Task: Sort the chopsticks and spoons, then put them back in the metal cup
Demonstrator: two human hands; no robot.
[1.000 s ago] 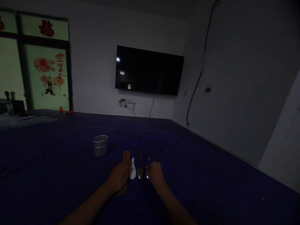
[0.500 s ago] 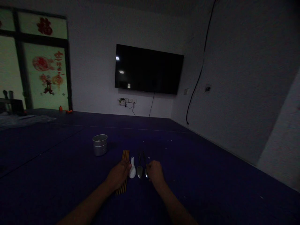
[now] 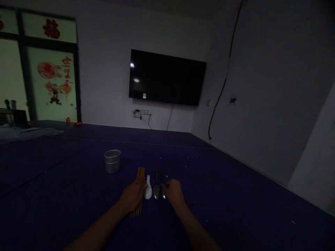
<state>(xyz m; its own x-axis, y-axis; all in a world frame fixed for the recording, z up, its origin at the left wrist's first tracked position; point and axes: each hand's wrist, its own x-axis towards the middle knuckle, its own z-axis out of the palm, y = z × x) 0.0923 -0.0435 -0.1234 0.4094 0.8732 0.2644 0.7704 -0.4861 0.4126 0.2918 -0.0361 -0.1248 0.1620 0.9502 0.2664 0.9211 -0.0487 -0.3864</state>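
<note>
Across a row of wooden chopsticks (image 3: 140,172) lies my left hand (image 3: 134,194), palm down with its fingers stretched out. Its fingertips come close to a white soup spoon (image 3: 148,191); whether they touch it is hard to tell. A metal spoon (image 3: 156,192) lies just right of the white one, handle pointing away. My right hand (image 3: 173,191) has its fingers pinched at a second metal spoon (image 3: 164,195), partly covering it. All the utensils lie side by side on the dark blue surface (image 3: 222,209).
A grey metal cup (image 3: 112,164) stands upright beyond the chopsticks on the left. Small white scraps (image 3: 187,157) dot the surface. Clear plastic sheeting (image 3: 31,133) lies far left. A television (image 3: 167,77) hangs on the back wall, and a black cable (image 3: 219,97) runs down the right wall.
The view has shifted very slightly. Both hands stay in nearly the same places, and the utensils and cup have not visibly moved.
</note>
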